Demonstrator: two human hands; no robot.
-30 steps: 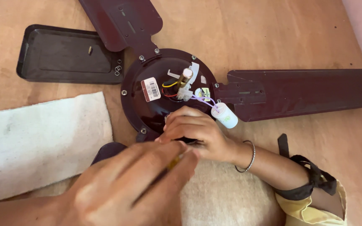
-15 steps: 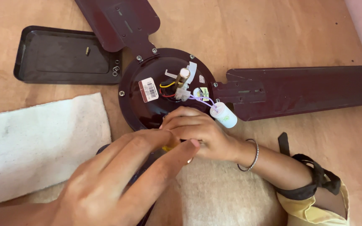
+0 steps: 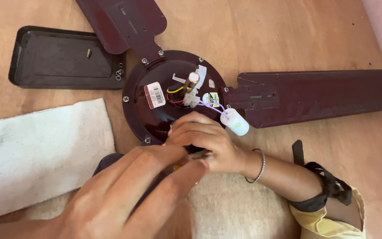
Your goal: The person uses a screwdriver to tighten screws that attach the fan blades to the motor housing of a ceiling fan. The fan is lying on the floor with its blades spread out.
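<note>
While both hands meet at the fan motor's [image 3: 173, 97] near rim, left grip [image 3: 124, 199] pinches a yellow-handled tool [image 3: 176, 167] (mostly hidden); right hand [image 3: 204, 139] steadies.

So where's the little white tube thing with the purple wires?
In the head view, the white tube lies right of the fan's round middle, next to the right-hand blade and just above the right hand.

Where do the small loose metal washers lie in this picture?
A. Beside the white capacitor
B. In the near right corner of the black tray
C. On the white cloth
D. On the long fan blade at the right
B: the small washers sit in the corner of the black tray nearest the fan motor hub, not on the white cloth.
</note>
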